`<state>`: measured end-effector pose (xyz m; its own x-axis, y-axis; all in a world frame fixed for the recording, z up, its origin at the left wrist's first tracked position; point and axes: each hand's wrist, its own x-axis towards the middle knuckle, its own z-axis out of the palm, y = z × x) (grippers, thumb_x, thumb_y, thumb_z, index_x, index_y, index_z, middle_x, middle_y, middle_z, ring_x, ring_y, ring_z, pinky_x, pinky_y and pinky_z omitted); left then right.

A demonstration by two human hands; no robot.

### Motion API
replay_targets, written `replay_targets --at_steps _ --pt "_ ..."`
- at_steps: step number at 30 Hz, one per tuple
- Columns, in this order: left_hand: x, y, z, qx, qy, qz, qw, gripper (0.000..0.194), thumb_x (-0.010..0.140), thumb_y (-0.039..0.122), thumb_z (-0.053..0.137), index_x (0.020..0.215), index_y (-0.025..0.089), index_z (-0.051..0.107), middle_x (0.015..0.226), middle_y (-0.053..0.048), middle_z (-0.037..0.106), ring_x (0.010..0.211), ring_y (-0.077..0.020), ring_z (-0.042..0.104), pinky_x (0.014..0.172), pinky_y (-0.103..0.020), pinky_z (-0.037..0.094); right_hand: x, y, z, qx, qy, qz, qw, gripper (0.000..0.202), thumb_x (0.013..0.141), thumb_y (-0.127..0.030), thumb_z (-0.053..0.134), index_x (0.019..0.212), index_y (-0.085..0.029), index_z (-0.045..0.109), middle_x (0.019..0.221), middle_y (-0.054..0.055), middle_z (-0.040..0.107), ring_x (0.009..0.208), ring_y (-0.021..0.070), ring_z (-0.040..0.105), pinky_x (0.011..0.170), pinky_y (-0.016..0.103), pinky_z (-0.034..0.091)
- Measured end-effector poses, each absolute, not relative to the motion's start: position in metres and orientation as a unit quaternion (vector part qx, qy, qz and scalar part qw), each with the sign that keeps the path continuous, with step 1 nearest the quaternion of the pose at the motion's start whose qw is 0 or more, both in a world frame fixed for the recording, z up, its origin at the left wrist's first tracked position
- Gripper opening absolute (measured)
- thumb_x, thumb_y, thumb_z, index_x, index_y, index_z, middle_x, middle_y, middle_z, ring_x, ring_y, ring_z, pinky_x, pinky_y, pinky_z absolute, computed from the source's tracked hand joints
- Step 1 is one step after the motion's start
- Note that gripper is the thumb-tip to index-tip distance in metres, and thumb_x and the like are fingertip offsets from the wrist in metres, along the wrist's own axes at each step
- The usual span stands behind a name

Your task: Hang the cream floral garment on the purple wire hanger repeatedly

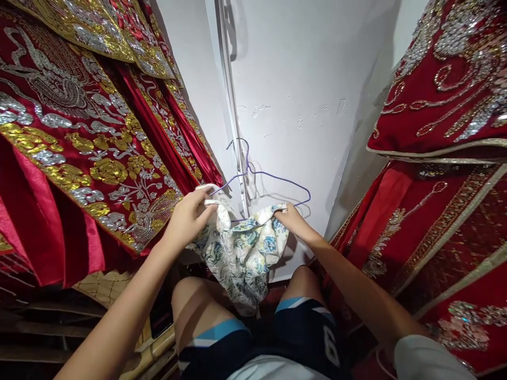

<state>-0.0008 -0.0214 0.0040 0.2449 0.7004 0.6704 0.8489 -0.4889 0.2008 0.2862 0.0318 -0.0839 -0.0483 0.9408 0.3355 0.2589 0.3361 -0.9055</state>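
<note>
A white garment with blue and green flowers (253,248) hangs gathered between my two hands, its lower part drooping over my knees. My left hand (192,214) pinches its left edge, close to the left end of a purple wire hanger (277,177). At the other side my right hand (292,219) grips the garment's top right edge, just below the hanger's right corner. The hanger's hook is up against a pale vertical strip on the wall. Part of the hanger's lower bar is hidden behind the cloth.
Red clothes with gold and silver embroidery (106,153) hang on the left. More red beaded clothes (420,211) hang on the right. Ahead is a white wall (297,105) with a slotted metal strip (228,89). A dark phone-like object (161,316) lies beside my left thigh.
</note>
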Motion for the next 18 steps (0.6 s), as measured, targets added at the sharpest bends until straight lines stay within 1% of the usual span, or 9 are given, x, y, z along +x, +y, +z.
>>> replay_targets --at_steps 2,4,6,8,10,12,13,15,18 --pt "0.009 -0.012 0.004 -0.774 -0.495 -0.381 0.099 0.031 0.088 0.034 0.053 0.116 0.022 0.06 0.121 -0.007 0.071 0.103 -0.0261 0.069 0.083 -0.034 0.052 0.288 0.027 -0.084 -0.45 -0.656 0.321 0.514 0.011 0.067 -0.025 0.048 0.069 -0.019 0.058 0.067 0.001 0.06 0.064 0.0179 0.054 0.059 0.028 0.039" --pt "0.01 -0.002 0.0 -0.761 -0.516 -0.375 0.118 0.041 0.086 0.028 0.054 0.126 0.024 0.06 0.11 -0.003 0.075 0.093 -0.0248 0.071 0.078 -0.032 0.052 0.297 0.026 -0.084 -0.455 -0.648 0.262 0.552 0.026 0.066 -0.021 0.051 0.088 -0.019 0.064 0.072 0.001 0.061 0.067 0.0184 0.056 0.06 0.027 0.04" --pt "0.007 0.006 -0.003 -0.758 -0.523 -0.364 0.137 0.039 0.085 0.026 0.052 0.121 0.025 0.066 0.099 -0.002 0.077 0.086 -0.0239 0.072 0.076 -0.031 0.052 0.313 0.028 -0.083 -0.483 -0.612 0.196 0.594 0.051 0.065 -0.019 0.055 0.117 -0.021 0.059 0.076 -0.001 0.061 0.066 0.0178 0.055 0.06 0.026 0.04" --pt "0.002 0.009 -0.005 -0.764 -0.509 -0.369 0.146 0.034 0.085 0.025 0.05 0.112 0.023 0.071 0.097 -0.003 0.076 0.086 -0.0229 0.071 0.077 -0.031 0.052 0.331 0.034 -0.079 -0.503 -0.596 0.169 0.603 0.063 0.066 -0.02 0.058 0.129 -0.02 0.052 0.08 -0.001 0.064 0.067 0.0179 0.056 0.061 0.027 0.042" --pt "-0.003 0.009 -0.002 -0.763 -0.497 -0.38 0.161 0.03 0.086 0.027 0.049 0.105 0.022 0.072 0.104 -0.005 0.074 0.091 -0.0229 0.07 0.077 -0.031 0.051 0.347 0.038 -0.071 -0.496 -0.626 0.177 0.575 0.048 0.068 -0.022 0.059 0.116 -0.017 0.063 0.081 0.002 0.067 0.071 0.0191 0.058 0.064 0.028 0.043" --pt "-0.007 0.007 0.004 -0.748 -0.507 -0.388 0.182 0.027 0.088 0.032 0.05 0.104 0.022 0.07 0.125 -0.009 0.065 0.104 -0.0254 0.066 0.079 -0.032 0.051 0.359 0.039 -0.059 -0.476 -0.668 0.218 0.528 0.022 0.07 -0.026 0.061 0.087 -0.015 0.071 0.072 0.003 0.067 0.071 0.0201 0.059 0.064 0.029 0.044" --pt "-0.009 0.007 0.007 -0.736 -0.518 -0.394 0.187 0.029 0.088 0.036 0.052 0.107 0.021 0.067 0.136 -0.011 0.058 0.11 -0.0273 0.063 0.081 -0.034 0.051 0.363 0.038 -0.053 -0.464 -0.685 0.253 0.502 0.016 0.071 -0.029 0.064 0.076 -0.015 0.071 0.067 0.002 0.066 0.069 0.0203 0.059 0.063 0.029 0.044" --pt "-0.015 0.009 0.013 -0.716 -0.546 -0.401 0.171 0.038 0.087 0.042 0.055 0.115 0.017 0.061 0.142 -0.017 0.05 0.115 -0.0305 0.06 0.087 -0.038 0.05 0.368 0.033 -0.042 -0.43 -0.702 0.348 0.449 0.02 0.069 -0.035 0.073 0.069 -0.015 0.071 0.063 0.002 0.067 0.067 0.0209 0.061 0.062 0.029 0.045" --pt "-0.018 0.015 0.016 -0.708 -0.585 -0.386 0.093 0.046 0.086 0.051 0.057 0.115 0.015 0.056 0.115 -0.015 0.064 0.098 -0.0288 0.063 0.084 -0.038 0.048 0.361 0.024 -0.04 -0.387 -0.66 0.476 0.433 0.035 0.075 -0.049 0.075 0.077 -0.014 0.074 0.072 0.007 0.072 0.068 0.0222 0.066 0.065 0.033 0.05"
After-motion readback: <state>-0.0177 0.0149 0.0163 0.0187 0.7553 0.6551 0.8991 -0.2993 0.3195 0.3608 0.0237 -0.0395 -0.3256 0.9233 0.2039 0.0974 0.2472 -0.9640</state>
